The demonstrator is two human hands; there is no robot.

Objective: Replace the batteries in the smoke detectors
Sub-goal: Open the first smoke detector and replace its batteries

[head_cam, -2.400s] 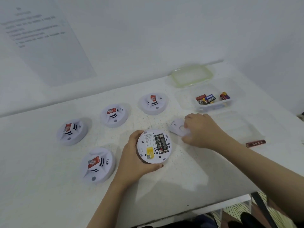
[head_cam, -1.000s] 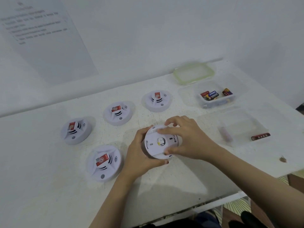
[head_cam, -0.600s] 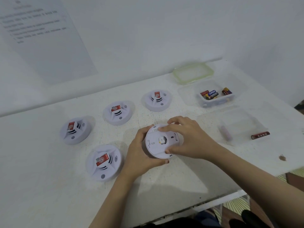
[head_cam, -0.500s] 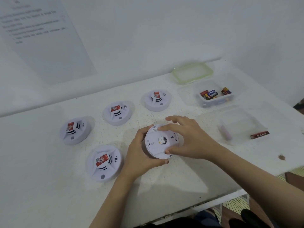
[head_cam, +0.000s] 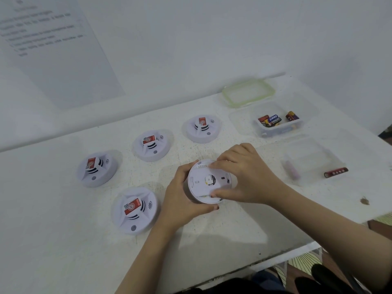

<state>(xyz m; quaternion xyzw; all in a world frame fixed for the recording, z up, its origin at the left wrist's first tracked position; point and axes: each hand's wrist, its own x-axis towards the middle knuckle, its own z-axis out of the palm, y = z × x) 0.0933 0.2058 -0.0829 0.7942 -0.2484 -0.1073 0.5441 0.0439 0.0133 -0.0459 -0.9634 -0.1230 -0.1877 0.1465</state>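
A white round smoke detector (head_cam: pixel 206 181) lies back side up at the table's middle, its back cover in place. My left hand (head_cam: pixel 182 200) grips its left rim, thumb under the near edge. My right hand (head_cam: pixel 244 177) pinches the cover from the right, fingers on its far edge and thumb on its near edge. Several other detectors sit face up with red stickers: one at the front left (head_cam: pixel 134 210), one at the far left (head_cam: pixel 96 168), one in the middle row (head_cam: pixel 152 145), one behind (head_cam: pixel 202 128).
A clear tub (head_cam: pixel 277 124) with several batteries stands at the back right, its green-rimmed lid (head_cam: pixel 248 92) behind it. A second clear tub (head_cam: pixel 311 160) sits to the right, with a red battery (head_cam: pixel 336 172) beside it. The table's front edge (head_cam: pixel 265 259) is close.
The detector's open back with its circuit board is now closed by the cover that my right hand brought over from the table. Both hands have since stayed on the detector.
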